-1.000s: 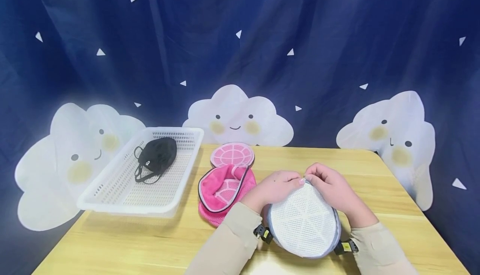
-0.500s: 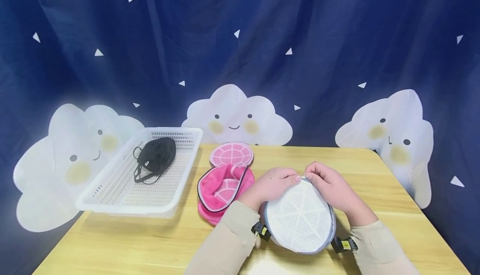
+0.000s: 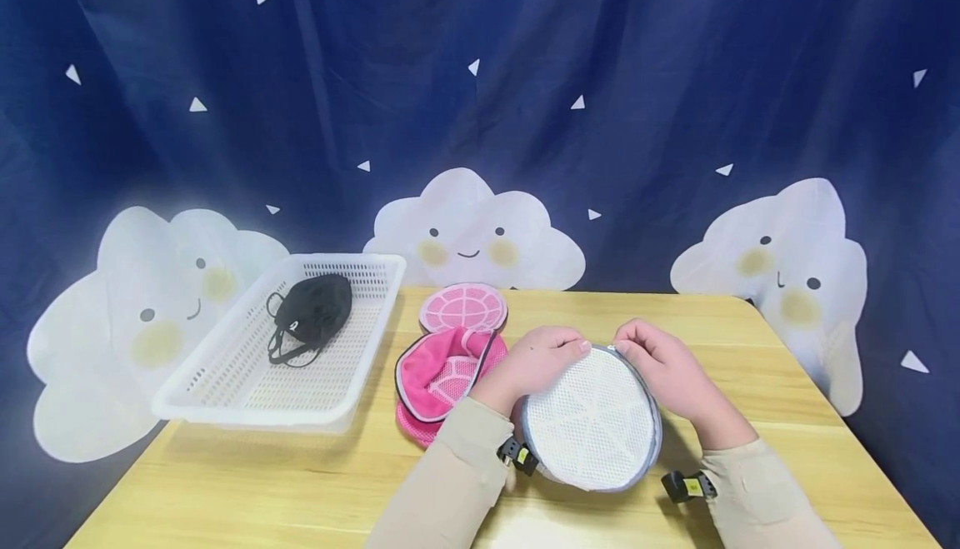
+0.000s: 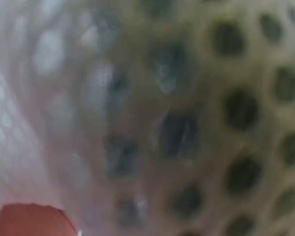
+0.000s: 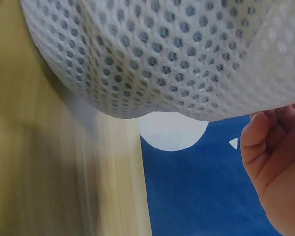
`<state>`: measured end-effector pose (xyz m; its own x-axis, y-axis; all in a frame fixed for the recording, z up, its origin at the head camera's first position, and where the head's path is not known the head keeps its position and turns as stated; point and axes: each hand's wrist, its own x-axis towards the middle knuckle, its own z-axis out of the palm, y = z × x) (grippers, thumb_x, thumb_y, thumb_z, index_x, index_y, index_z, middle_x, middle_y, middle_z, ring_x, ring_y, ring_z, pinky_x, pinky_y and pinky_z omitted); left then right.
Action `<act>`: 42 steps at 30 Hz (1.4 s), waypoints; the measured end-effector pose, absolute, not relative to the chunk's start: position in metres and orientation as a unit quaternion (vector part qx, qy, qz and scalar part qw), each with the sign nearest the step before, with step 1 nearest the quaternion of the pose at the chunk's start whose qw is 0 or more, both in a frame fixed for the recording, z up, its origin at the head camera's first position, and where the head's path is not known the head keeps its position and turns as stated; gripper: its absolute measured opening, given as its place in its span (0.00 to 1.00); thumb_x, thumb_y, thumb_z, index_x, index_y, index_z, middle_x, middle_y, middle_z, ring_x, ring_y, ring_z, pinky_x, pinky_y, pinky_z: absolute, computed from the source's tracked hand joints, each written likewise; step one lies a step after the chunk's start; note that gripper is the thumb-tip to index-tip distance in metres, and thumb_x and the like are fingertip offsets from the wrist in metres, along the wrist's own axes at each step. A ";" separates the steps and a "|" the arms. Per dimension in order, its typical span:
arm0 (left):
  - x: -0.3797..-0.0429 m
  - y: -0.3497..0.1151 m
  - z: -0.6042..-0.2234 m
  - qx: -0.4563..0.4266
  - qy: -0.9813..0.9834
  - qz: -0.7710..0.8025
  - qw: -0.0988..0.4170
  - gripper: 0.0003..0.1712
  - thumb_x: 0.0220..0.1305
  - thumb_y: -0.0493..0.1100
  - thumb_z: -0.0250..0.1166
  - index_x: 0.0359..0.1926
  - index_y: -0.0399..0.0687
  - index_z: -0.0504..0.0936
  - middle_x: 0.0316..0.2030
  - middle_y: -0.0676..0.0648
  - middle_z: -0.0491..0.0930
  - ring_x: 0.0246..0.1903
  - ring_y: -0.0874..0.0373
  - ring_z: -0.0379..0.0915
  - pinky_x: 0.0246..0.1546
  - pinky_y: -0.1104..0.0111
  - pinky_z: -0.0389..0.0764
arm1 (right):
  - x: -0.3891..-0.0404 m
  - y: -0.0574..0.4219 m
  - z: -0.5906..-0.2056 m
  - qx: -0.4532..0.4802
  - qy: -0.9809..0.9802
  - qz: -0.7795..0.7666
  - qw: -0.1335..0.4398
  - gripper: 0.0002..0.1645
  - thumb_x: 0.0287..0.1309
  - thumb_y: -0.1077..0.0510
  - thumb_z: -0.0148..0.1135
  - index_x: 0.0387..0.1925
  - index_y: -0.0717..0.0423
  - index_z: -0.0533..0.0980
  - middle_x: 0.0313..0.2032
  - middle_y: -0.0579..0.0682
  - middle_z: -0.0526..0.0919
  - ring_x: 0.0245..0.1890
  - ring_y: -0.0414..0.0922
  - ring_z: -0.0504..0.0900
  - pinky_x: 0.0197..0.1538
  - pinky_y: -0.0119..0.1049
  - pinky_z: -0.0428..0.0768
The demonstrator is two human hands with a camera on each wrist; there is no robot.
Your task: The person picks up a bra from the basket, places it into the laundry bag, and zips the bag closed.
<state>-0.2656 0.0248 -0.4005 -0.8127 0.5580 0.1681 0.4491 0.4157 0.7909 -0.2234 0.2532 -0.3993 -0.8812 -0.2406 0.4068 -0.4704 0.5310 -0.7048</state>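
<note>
Nearest come two beige sleeves point(image 3: 442, 474), each with a small black camera point(image 3: 517, 455) at the cuff, reaching in over the near part of the table point(image 3: 810, 374). Between them, right of the table's middle and well in from its right edge, is a round white mesh bag point(image 3: 592, 420) with a grey-blue border, its flat face tilted up towards the person; whether its underside rests on the table I cannot tell. The left hand point(image 3: 538, 366) grasps the bag's upper left rim, thumb over the border; the right hand point(image 3: 667, 366) pinches the rim at the upper right between thumb and curled fingers. The left wrist view is filled mostly by blurred mesh. Beside the left forearm sits a pink mesh bag point(image 3: 420, 428), its mouth gaping and edged in black and pale trim. Towards the table's far left corner stands a white plastic basket point(image 3: 375, 349), reaching past the left edge, with a black cloth piece point(image 3: 318, 307) with thin straps inside. By the far edge, just behind the pink bag, lies a round pink panel point(image 3: 463, 307) with paler lines. Beyond hangs a dark blue curtain point(image 3: 637, 49) printed with white clouds point(image 3: 472, 224) and triangles.
</note>
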 end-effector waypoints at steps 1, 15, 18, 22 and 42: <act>-0.265 0.024 -0.400 0.297 0.839 0.453 0.061 0.12 0.75 0.53 0.57 0.37 0.60 0.85 0.30 0.59 0.80 0.34 0.63 0.75 0.40 0.69 0.75 | -0.224 0.254 -0.400 0.204 -0.865 0.438 0.133 0.08 0.75 0.58 0.55 0.35 0.50 0.75 0.32 0.46 0.79 0.31 0.42 0.76 0.34 0.35 0.76; -0.261 0.025 -0.395 0.328 0.824 0.453 0.088 0.15 0.76 0.51 0.55 0.57 0.62 0.84 0.48 0.64 0.81 0.49 0.68 0.74 0.57 0.67 0.72 | -0.223 0.255 -0.399 0.173 -0.872 0.437 0.138 0.08 0.75 0.56 0.56 0.37 0.52 0.76 0.32 0.48 0.79 0.29 0.43 0.76 0.32 0.35 0.76; -0.258 0.025 -0.394 0.342 0.820 0.446 0.110 0.18 0.76 0.51 0.54 0.61 0.66 0.82 0.50 0.65 0.81 0.51 0.69 0.74 0.58 0.67 0.71 | -0.222 0.254 -0.399 0.174 -0.874 0.434 0.133 0.07 0.75 0.56 0.56 0.37 0.51 0.76 0.32 0.47 0.79 0.29 0.43 0.76 0.32 0.35 0.75; -0.256 0.026 -0.392 0.347 0.822 0.437 0.115 0.18 0.75 0.52 0.54 0.58 0.66 0.84 0.47 0.66 0.81 0.47 0.69 0.75 0.55 0.70 0.73 | -0.220 0.252 -0.398 0.183 -0.873 0.434 0.128 0.06 0.74 0.56 0.57 0.37 0.50 0.76 0.31 0.46 0.79 0.29 0.42 0.76 0.32 0.35 0.75; -0.252 0.037 -0.394 0.335 0.851 0.398 0.069 0.17 0.75 0.56 0.56 0.28 0.59 0.80 0.23 0.58 0.75 0.29 0.65 0.72 0.34 0.72 0.73 | -0.220 0.246 -0.397 0.228 -0.872 0.415 0.126 0.06 0.74 0.57 0.57 0.36 0.45 0.76 0.31 0.43 0.79 0.30 0.41 0.76 0.33 0.34 0.75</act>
